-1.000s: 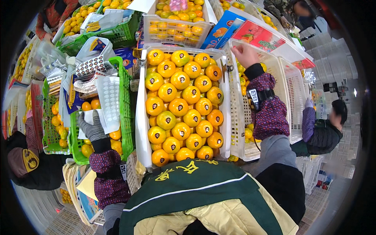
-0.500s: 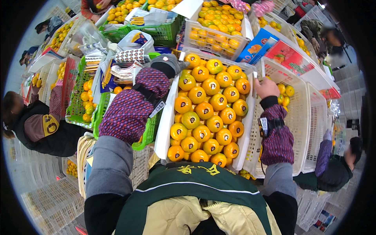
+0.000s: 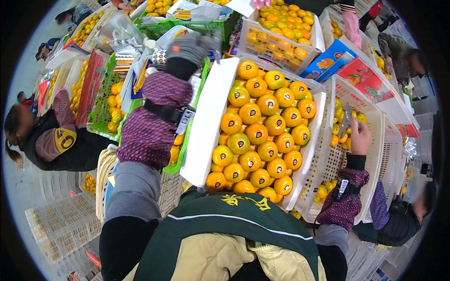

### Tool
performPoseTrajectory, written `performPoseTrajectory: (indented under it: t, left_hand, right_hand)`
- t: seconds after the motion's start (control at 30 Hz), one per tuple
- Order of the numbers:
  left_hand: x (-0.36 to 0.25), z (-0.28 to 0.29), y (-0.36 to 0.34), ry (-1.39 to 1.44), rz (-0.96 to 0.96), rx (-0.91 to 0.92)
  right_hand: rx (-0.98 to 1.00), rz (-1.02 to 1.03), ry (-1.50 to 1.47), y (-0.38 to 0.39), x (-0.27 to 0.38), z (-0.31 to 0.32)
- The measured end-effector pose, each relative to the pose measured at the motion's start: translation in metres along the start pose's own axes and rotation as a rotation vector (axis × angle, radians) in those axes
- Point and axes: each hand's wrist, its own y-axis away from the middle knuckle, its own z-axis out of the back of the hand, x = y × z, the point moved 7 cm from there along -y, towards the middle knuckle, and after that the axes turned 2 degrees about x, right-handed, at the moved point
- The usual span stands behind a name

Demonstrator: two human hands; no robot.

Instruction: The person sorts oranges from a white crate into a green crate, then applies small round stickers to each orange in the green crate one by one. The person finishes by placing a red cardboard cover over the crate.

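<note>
- Your left hand, gloved grey, reaches over the green crate; its grip is blurred, so I cannot tell.
- Your right hand pinches small snips, fingers closed, over the white basket.
- The tray of oranges sits between both hands.

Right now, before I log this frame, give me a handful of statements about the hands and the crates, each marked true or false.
1. The white crate in front of the person is packed with rows of oranges. True.
2. The left hand is bare. False: it wears a grey glove and is raised over the green crate.
3. The right hand is at the rim of a white lattice basket. True.
4. The right hand rests on the packed oranges. False: it is off to their right, at the basket.
5. Other people crouch on both sides. True.
</note>
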Motion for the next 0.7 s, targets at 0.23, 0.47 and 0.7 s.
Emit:
performPoseTrajectory:
  t: [0.23,0.47,0.7]
  left_hand:
    - [0.096,-0.072,0.063,-0.183,0.15,0.361]
    - [0.098,-0.127,0.096,-0.088,0.024,0.409]
    - [0.087,-0.132,0.109,-0.203,0.118,0.544]
  right_hand:
    - [0.015,-0.066,0.137,-0.004,-0.017,-0.017]
    - [-0.047,0.031,0.297,-0.019,0.0,-0.017]
    - [0.094,-0.011,0.463,-0.049,0.002,-0.045]
